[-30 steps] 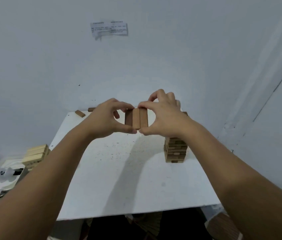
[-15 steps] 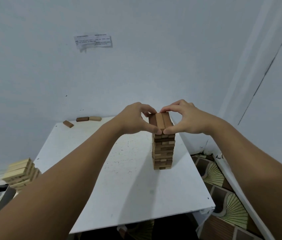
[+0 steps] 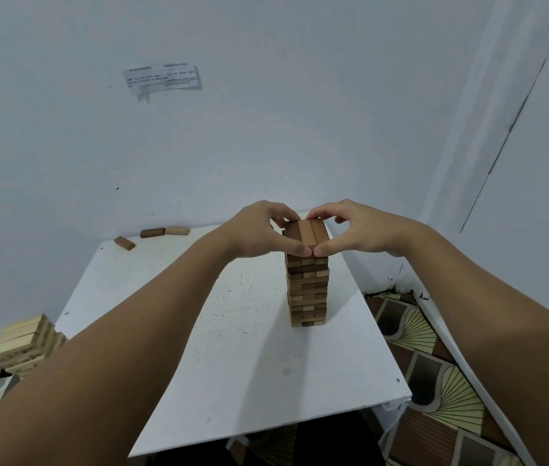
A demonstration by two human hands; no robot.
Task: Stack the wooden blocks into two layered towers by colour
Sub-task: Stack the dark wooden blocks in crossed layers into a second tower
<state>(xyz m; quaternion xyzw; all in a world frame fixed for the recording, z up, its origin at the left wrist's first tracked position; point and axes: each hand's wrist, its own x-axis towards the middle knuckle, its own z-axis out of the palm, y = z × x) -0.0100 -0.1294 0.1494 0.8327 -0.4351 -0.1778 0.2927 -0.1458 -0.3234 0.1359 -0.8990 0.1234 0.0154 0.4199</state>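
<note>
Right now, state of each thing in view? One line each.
left hand: fingers pinching the top layer
right hand: fingers pinching the top layer
top layer: three brown blocks side by side, on the tower
brown tower: upright on the white table
loose blocks: three, lying flat at far edge
pale stack: stacked, off the table, left

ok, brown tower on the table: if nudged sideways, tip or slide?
Probably tips: the brown tower is tall on a narrow base. Its loose layers look slightly uneven, so blocks may shift first. Both hands pinching the top layer likely steady it.
</note>
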